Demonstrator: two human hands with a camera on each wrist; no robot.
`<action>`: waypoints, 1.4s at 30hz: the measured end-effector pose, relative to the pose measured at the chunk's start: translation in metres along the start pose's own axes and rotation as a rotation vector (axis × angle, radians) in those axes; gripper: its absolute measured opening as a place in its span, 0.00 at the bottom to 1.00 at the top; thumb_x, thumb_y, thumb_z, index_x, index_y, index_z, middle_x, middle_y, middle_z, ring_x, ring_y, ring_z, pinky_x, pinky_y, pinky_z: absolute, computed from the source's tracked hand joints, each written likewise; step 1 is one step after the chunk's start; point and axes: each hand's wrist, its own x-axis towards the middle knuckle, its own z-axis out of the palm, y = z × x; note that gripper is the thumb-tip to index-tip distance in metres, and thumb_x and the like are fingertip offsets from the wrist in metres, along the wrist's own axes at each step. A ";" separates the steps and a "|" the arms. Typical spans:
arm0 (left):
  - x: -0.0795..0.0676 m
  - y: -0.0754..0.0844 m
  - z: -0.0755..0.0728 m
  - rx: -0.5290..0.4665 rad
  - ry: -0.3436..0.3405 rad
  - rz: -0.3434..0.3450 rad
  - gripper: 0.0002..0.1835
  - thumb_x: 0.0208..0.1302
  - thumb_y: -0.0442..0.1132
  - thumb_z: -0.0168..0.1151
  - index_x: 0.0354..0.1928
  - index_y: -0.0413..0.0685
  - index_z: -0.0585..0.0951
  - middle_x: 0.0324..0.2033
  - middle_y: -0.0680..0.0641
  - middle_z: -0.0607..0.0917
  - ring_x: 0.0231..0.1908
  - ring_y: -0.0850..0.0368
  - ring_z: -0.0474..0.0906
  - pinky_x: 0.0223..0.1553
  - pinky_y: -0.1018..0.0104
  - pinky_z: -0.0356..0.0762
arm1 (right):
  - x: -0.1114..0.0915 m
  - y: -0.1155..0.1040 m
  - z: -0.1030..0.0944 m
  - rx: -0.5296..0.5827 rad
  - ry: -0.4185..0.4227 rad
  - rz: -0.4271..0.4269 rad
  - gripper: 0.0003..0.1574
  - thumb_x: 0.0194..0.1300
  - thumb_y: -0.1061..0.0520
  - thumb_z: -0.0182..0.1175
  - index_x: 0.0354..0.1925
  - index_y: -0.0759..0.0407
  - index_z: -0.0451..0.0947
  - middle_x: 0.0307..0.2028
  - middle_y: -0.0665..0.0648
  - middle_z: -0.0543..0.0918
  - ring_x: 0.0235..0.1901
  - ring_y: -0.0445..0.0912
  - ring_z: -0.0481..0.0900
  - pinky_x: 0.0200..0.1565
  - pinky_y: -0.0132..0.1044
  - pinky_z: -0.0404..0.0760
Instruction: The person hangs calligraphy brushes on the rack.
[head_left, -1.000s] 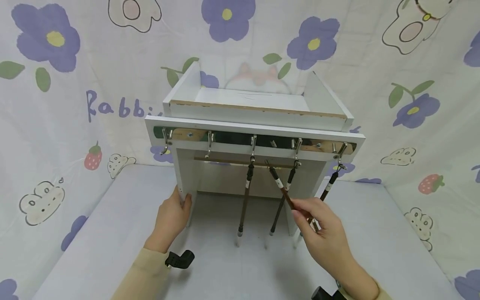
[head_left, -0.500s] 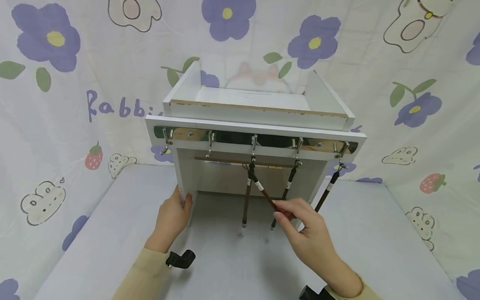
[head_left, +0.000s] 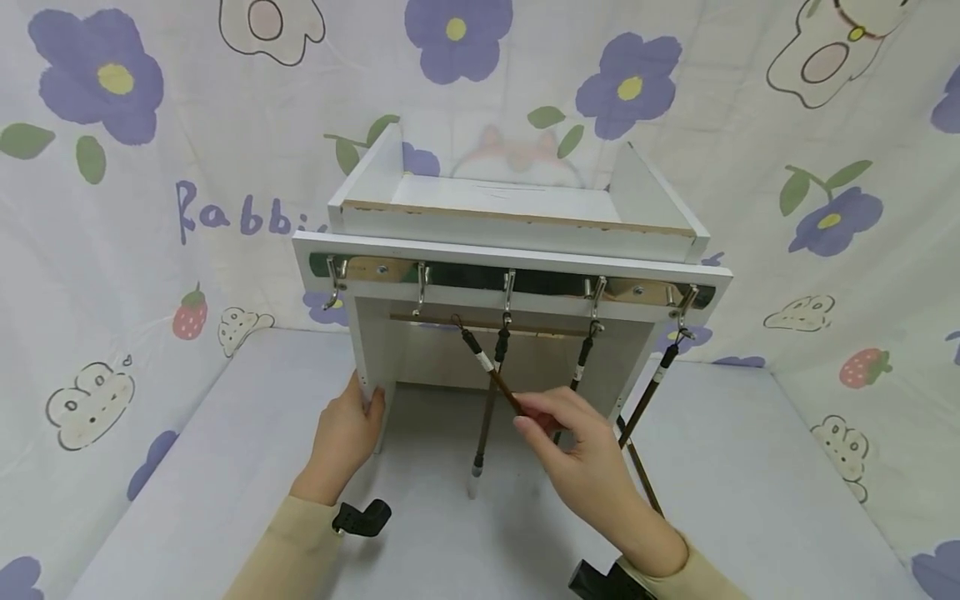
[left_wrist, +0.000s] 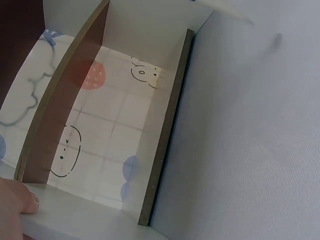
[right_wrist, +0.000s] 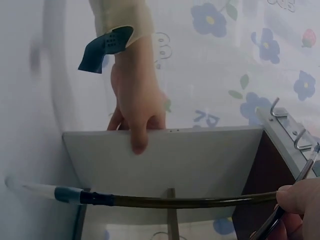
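Observation:
My right hand (head_left: 581, 467) pinches the brown shaft of a calligraphy brush (head_left: 480, 354), which slants up and left. The brush's end loop is just below and right of the second hook (head_left: 421, 287) from the left, apart from it. Behind the held brush, another brush (head_left: 486, 425) hangs from the middle hook (head_left: 507, 296), its pale tip downward. Two more brushes hang on the right-hand hooks, one beside my fingers and the outer brush (head_left: 651, 392) partly behind my hand. My left hand (head_left: 345, 437) grips the left side panel (right_wrist: 200, 145) of the white shelf, thumb on the inner face.
The white shelf (head_left: 510, 247) has an open upper tray and a row of hooks along its front. Its leftmost hook (head_left: 332, 283) holds nothing. A thin brown shaft (head_left: 645, 479) shows behind my right wrist; I cannot tell what it belongs to. Patterned cloth (head_left: 247, 150) lies behind.
My right hand has moved left with the brush. Its loop has passed from between the middle and fourth hooks to near the second. My left hand keeps its grip.

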 end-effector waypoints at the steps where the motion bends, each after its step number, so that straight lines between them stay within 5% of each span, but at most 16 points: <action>1: 0.000 0.000 0.000 0.000 -0.003 -0.005 0.24 0.73 0.40 0.51 0.65 0.36 0.64 0.48 0.27 0.80 0.41 0.33 0.82 0.36 0.42 0.79 | 0.002 -0.001 0.002 0.010 -0.009 0.005 0.16 0.63 0.63 0.64 0.50 0.55 0.82 0.36 0.47 0.80 0.35 0.41 0.76 0.38 0.30 0.76; 15: 0.000 -0.002 0.002 0.008 -0.006 -0.031 0.24 0.73 0.41 0.51 0.65 0.37 0.65 0.48 0.28 0.80 0.41 0.35 0.82 0.35 0.44 0.79 | 0.016 -0.007 0.020 0.083 -0.077 0.016 0.18 0.63 0.64 0.64 0.51 0.51 0.81 0.37 0.44 0.79 0.35 0.41 0.77 0.38 0.34 0.79; 42: 0.000 -0.001 0.001 0.009 -0.004 -0.023 0.24 0.73 0.42 0.51 0.65 0.37 0.65 0.49 0.28 0.80 0.42 0.34 0.82 0.37 0.42 0.79 | 0.020 -0.011 0.021 0.062 -0.080 0.069 0.14 0.65 0.60 0.64 0.49 0.51 0.82 0.36 0.41 0.79 0.34 0.41 0.76 0.36 0.34 0.79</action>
